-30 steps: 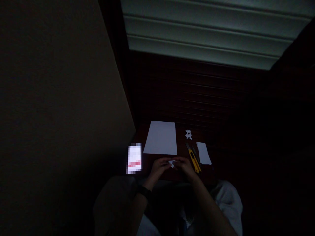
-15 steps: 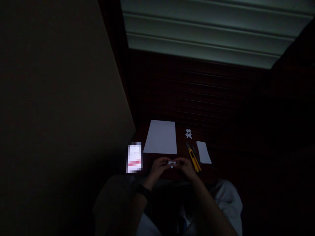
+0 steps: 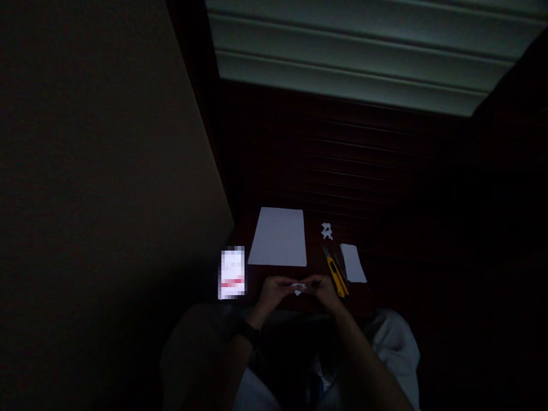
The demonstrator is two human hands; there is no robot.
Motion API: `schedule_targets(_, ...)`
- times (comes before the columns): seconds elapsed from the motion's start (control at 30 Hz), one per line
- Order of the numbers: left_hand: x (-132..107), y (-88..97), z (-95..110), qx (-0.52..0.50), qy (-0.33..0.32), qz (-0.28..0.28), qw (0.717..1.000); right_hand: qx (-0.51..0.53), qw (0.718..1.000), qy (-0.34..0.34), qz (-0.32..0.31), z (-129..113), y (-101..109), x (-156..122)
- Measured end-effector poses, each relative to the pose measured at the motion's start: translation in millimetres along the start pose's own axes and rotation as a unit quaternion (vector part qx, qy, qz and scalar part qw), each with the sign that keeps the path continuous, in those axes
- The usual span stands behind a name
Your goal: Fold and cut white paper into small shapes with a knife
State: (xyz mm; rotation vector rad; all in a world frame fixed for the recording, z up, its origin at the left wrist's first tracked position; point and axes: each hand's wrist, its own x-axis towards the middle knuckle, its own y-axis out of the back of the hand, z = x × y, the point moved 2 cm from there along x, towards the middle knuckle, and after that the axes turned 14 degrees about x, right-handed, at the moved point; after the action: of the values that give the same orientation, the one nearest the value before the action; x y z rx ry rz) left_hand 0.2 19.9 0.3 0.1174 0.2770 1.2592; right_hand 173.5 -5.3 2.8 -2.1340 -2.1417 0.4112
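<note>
The scene is very dark. My left hand [image 3: 274, 290] and my right hand [image 3: 324, 290] meet over the near edge of a dark red table [image 3: 317, 297]. Both pinch a small white folded piece of paper [image 3: 298, 287] between their fingertips. A dark band sits on my left wrist [image 3: 248, 331]. A yellow utility knife [image 3: 336, 274] lies just right of my right hand.
A white sheet of paper [image 3: 278, 237] lies beyond my hands. A small folded paper shape [image 3: 327, 230] and a narrow paper slip [image 3: 353, 263] lie to the right. A bright blurred screen [image 3: 232, 273] glows at the left. A wall [image 3: 98, 171] rises at the left.
My hands stay together on the small paper, with only slight finger movement. The whole view has shifted a little to the left.
</note>
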Motion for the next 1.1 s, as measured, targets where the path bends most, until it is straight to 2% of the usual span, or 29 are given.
schedule_targets(0.2, -1.3, -0.8, 2.4, 0.012, 0.005, 0.012, 1.000, -0.010, 1.000, -0.008, -0.004, -1.1, -0.8, -1.1)
schedule_targets(0.73, -5.7, 1.0, 6.2, 0.029, -0.026, -0.019, 0.999, -0.004, 1.000, 0.018, -0.007, 0.1, -1.6, -4.0)
schedule_targets(1.1, -8.2, -1.5, 6.7, 0.029, -0.045, -0.006, 0.999, -0.032, 0.998, 0.040, 0.021, 4.2, -1.7, -6.1)
